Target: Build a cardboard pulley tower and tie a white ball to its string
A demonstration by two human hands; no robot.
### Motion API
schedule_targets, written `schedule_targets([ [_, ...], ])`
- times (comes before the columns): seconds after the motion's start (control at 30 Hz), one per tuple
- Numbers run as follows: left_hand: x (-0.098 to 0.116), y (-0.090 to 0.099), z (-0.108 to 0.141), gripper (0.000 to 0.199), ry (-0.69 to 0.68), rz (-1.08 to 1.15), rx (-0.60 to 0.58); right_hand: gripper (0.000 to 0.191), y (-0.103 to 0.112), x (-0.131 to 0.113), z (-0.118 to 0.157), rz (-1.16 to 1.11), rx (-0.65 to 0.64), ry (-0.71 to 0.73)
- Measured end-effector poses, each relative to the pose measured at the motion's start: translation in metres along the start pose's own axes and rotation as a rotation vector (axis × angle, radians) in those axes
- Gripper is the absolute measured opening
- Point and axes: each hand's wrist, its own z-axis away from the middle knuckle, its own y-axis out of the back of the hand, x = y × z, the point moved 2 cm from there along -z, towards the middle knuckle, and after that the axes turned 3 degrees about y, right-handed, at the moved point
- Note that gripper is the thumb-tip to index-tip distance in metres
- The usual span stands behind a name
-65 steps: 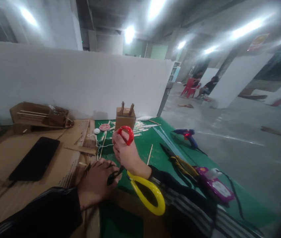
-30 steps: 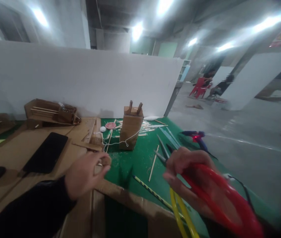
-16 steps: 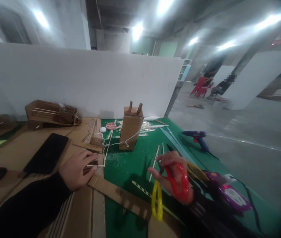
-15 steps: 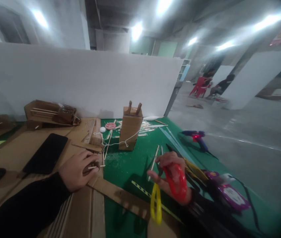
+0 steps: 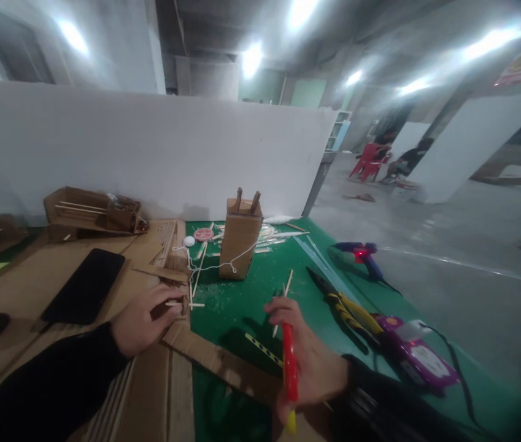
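Pinched in my left hand [image 5: 143,322] is a small brown cardboard piece [image 5: 185,306], with a thin wooden stick [image 5: 198,305] poking out on its right. My fingers hide most of this piece. My right hand [image 5: 304,347] is closed round scissors with red and yellow handles [image 5: 290,368], seen edge-on; the blades point away from me and are partly covered by the fingers. Close beyond that hand a loose wooden stick [image 5: 290,279] lies on the green table. A long cardboard strip [image 5: 223,362] lies between my hands.
A tall cardboard box [image 5: 240,245] stands behind, white string [image 5: 214,266] across it. Pliers [image 5: 347,310], a purple device [image 5: 419,356] and a glue gun [image 5: 361,255] lie right. A black phone [image 5: 86,285] and a cardboard model [image 5: 97,212] sit left. People are in the distance.
My right hand has turned and moved slightly left and down, its fingers now wrapped round the scissors, whose handles were spread wide before. The left hand keeps the cardboard piece, shifted only slightly.
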Motion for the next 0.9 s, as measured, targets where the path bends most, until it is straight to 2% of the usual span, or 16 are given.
schedule_targets([
  [0.13,0.01,-0.002,0.002,0.032,0.053,0.241,-0.029,0.105,-0.006,0.0,-0.007,-0.087,-0.142,-0.025],
  [0.2,0.017,-0.002,0.003,0.033,0.041,0.249,-0.012,0.099,-0.012,-0.001,-0.011,-0.091,-0.234,-0.049],
  [0.3,0.026,-0.003,0.004,0.033,0.016,0.22,0.022,0.08,-0.018,-0.005,-0.014,-0.051,-0.36,-0.112],
  [0.43,0.031,-0.005,0.006,0.031,0.017,0.185,0.046,0.066,-0.019,-0.009,-0.013,-0.041,-0.407,-0.122],
  [0.57,0.038,-0.006,0.007,0.031,0.03,0.21,0.029,0.041,-0.018,-0.009,-0.009,-0.032,-0.394,-0.109],
  [0.67,0.049,-0.005,0.006,0.029,0.014,0.246,0.002,0.031,-0.018,-0.011,-0.009,0.045,-0.357,-0.099],
  [0.77,0.063,-0.006,0.004,0.025,-0.013,0.284,-0.047,0.036,-0.015,-0.019,-0.018,0.054,-0.27,-0.141],
  [0.9,0.083,-0.013,0.0,0.026,-0.057,0.282,-0.086,0.055,-0.012,-0.032,-0.037,-0.198,-0.055,-0.255],
])
